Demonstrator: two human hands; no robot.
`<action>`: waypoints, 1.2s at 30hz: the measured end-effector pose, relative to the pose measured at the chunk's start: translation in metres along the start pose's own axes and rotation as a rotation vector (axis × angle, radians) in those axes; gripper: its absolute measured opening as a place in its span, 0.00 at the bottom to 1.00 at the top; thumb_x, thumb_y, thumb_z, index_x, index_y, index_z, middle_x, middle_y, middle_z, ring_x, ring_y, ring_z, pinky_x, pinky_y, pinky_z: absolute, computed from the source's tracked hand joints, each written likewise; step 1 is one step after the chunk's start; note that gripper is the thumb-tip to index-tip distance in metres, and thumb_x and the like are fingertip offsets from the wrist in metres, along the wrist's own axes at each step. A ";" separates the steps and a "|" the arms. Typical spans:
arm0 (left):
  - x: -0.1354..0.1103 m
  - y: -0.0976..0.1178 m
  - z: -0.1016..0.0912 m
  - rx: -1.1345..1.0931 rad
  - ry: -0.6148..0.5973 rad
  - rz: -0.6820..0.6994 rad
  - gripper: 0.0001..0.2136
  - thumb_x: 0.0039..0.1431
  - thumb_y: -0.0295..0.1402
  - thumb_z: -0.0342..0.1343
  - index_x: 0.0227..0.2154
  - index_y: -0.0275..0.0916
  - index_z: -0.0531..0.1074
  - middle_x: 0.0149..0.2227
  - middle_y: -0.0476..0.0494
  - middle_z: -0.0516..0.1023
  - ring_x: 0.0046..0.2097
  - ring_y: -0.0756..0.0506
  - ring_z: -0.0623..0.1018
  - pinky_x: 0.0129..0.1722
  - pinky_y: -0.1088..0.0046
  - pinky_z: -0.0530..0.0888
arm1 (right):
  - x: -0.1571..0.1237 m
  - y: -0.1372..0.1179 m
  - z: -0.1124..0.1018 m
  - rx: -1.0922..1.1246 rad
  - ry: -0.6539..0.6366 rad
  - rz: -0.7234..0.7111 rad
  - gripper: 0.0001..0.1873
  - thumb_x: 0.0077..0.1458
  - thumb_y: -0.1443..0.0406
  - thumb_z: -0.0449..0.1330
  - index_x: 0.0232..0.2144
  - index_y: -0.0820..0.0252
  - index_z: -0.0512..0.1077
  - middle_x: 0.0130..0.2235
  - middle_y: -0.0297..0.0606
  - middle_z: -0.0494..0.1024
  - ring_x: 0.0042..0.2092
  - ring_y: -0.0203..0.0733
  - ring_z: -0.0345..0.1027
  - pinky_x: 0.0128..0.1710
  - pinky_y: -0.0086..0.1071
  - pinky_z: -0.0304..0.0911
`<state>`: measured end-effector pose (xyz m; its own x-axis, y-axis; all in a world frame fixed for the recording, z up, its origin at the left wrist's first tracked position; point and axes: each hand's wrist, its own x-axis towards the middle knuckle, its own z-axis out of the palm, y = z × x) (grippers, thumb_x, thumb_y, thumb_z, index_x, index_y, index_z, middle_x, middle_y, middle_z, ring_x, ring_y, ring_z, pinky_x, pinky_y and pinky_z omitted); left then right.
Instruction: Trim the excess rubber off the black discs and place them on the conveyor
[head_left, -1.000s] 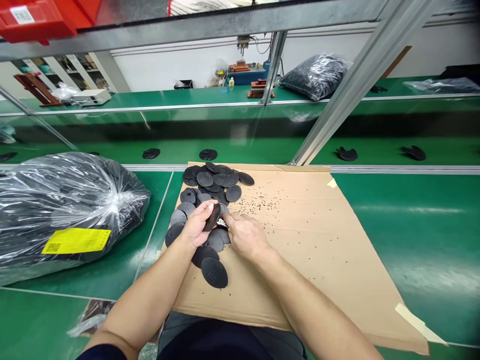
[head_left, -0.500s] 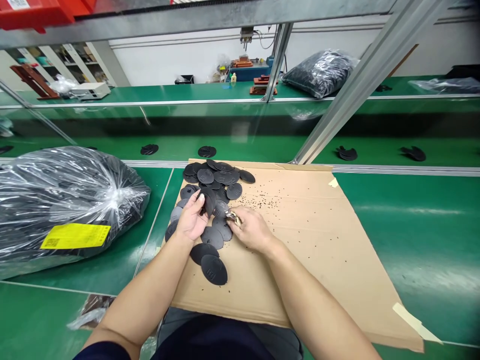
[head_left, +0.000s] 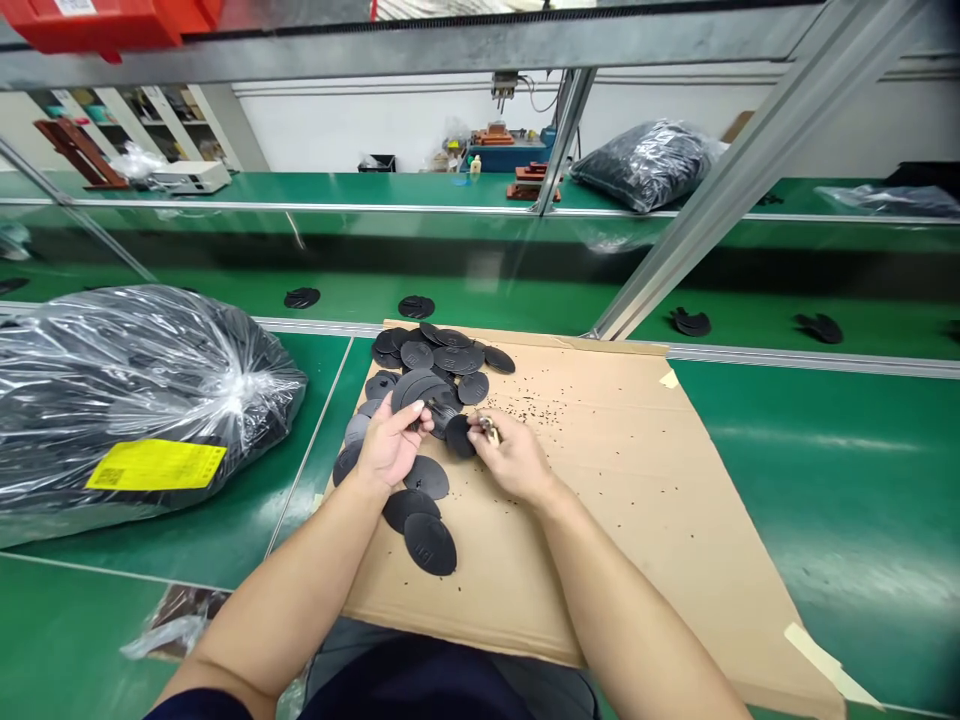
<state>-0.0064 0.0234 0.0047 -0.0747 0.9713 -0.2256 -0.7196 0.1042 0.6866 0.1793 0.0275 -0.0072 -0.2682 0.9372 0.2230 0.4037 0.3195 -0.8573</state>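
My left hand [head_left: 391, 445] is closed around a fanned stack of thin black discs [head_left: 417, 388], its thumb lying over their lower edge. My right hand [head_left: 514, 455] pinches a single black disc [head_left: 460, 436] by its right edge. A small shiny metal tool [head_left: 489, 430] is also tucked in that hand; fingers cover most of it, so its kind is unclear. Below the hands, loose black discs [head_left: 430, 545] with raised marks lie overlapping on a cardboard sheet [head_left: 600, 560]. A pile of similar discs [head_left: 457, 358] lies beyond the left hand.
Tiny black bits [head_left: 540, 408] are scattered over the cardboard. A large clear bag of black parts [head_left: 150, 390] bulges on the left. A slanted metal post [head_left: 690, 180] rises beyond the cardboard's far edge. More black pieces [head_left: 416, 307] rest on the green belt behind.
The discs in my left hand have turned and fanned out. My right hand has moved slightly right, and its fingers now hold a disc lifted from the loose ones, along with the metal tool.
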 end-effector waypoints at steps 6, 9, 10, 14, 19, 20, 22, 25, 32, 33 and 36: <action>-0.003 -0.012 0.002 0.231 -0.034 0.023 0.16 0.43 0.32 0.69 0.34 0.35 0.71 0.30 0.47 0.76 0.31 0.49 0.77 0.34 0.72 0.74 | 0.004 -0.005 -0.006 0.825 0.058 0.373 0.18 0.41 0.61 0.68 0.34 0.58 0.67 0.28 0.29 0.70 0.26 0.33 0.63 0.29 0.30 0.63; -0.004 -0.019 0.003 0.324 -0.059 0.036 0.17 0.43 0.34 0.69 0.35 0.35 0.72 0.31 0.45 0.77 0.33 0.48 0.78 0.34 0.73 0.73 | 0.003 -0.001 -0.008 1.003 -0.075 0.452 0.16 0.40 0.64 0.68 0.32 0.58 0.67 0.26 0.29 0.69 0.24 0.33 0.62 0.26 0.31 0.64; -0.004 -0.021 0.003 0.347 -0.064 0.049 0.17 0.44 0.35 0.68 0.35 0.35 0.72 0.32 0.45 0.78 0.33 0.48 0.78 0.35 0.73 0.73 | 0.003 0.001 -0.008 1.024 -0.109 0.454 0.15 0.41 0.65 0.67 0.32 0.58 0.67 0.25 0.29 0.70 0.24 0.34 0.62 0.25 0.32 0.64; -0.006 -0.024 0.004 0.368 -0.092 0.096 0.16 0.47 0.37 0.66 0.38 0.36 0.72 0.33 0.45 0.78 0.35 0.48 0.78 0.39 0.71 0.74 | 0.003 0.007 -0.009 1.076 -0.163 0.483 0.12 0.43 0.67 0.66 0.32 0.61 0.69 0.26 0.34 0.74 0.24 0.36 0.64 0.24 0.33 0.65; -0.011 -0.024 0.005 0.435 -0.209 0.046 0.20 0.44 0.31 0.68 0.43 0.36 0.73 0.41 0.41 0.78 0.40 0.46 0.77 0.43 0.70 0.74 | 0.005 0.004 -0.004 1.148 -0.192 0.594 0.10 0.41 0.71 0.64 0.30 0.62 0.69 0.24 0.33 0.73 0.24 0.35 0.66 0.24 0.30 0.65; -0.012 -0.024 0.005 0.460 -0.192 0.051 0.20 0.43 0.31 0.69 0.42 0.36 0.74 0.40 0.42 0.79 0.40 0.46 0.77 0.42 0.71 0.74 | 0.005 0.003 -0.002 1.152 -0.187 0.603 0.10 0.42 0.71 0.64 0.30 0.62 0.69 0.23 0.33 0.73 0.24 0.35 0.66 0.25 0.30 0.65; -0.011 -0.024 0.005 0.461 -0.121 0.048 0.19 0.41 0.31 0.69 0.39 0.35 0.74 0.36 0.43 0.79 0.35 0.47 0.77 0.36 0.71 0.75 | 0.005 0.001 0.002 1.146 -0.127 0.609 0.08 0.43 0.68 0.64 0.29 0.62 0.69 0.24 0.33 0.73 0.23 0.35 0.66 0.25 0.30 0.65; -0.009 -0.024 0.007 0.390 -0.034 0.016 0.21 0.38 0.32 0.71 0.37 0.35 0.72 0.33 0.44 0.79 0.30 0.47 0.77 0.29 0.71 0.76 | 0.004 -0.001 0.007 1.079 0.035 0.533 0.13 0.45 0.60 0.66 0.30 0.60 0.69 0.24 0.33 0.73 0.24 0.35 0.65 0.25 0.30 0.64; -0.007 -0.023 0.006 0.357 0.005 0.051 0.23 0.39 0.33 0.71 0.39 0.36 0.71 0.34 0.44 0.79 0.32 0.47 0.77 0.29 0.72 0.76 | 0.000 -0.007 0.009 0.694 0.151 0.287 0.17 0.45 0.54 0.65 0.29 0.58 0.66 0.25 0.28 0.65 0.26 0.33 0.59 0.28 0.28 0.57; -0.007 -0.023 0.005 0.366 -0.010 0.042 0.22 0.39 0.33 0.71 0.39 0.36 0.71 0.35 0.43 0.79 0.32 0.47 0.77 0.30 0.71 0.76 | 0.000 -0.007 0.008 0.611 0.164 0.251 0.16 0.45 0.55 0.65 0.29 0.58 0.65 0.24 0.27 0.64 0.25 0.32 0.57 0.28 0.28 0.56; -0.008 -0.024 0.002 0.384 -0.097 0.026 0.22 0.42 0.32 0.69 0.41 0.36 0.71 0.38 0.41 0.79 0.35 0.46 0.78 0.35 0.69 0.76 | -0.001 -0.009 0.005 0.396 0.149 0.151 0.12 0.48 0.58 0.62 0.27 0.58 0.64 0.23 0.26 0.60 0.25 0.31 0.52 0.27 0.28 0.53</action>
<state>0.0129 0.0133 -0.0079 -0.0105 0.9885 -0.1508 -0.4064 0.1336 0.9039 0.1721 0.0232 -0.0022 -0.0915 0.9884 0.1212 0.0544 0.1265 -0.9905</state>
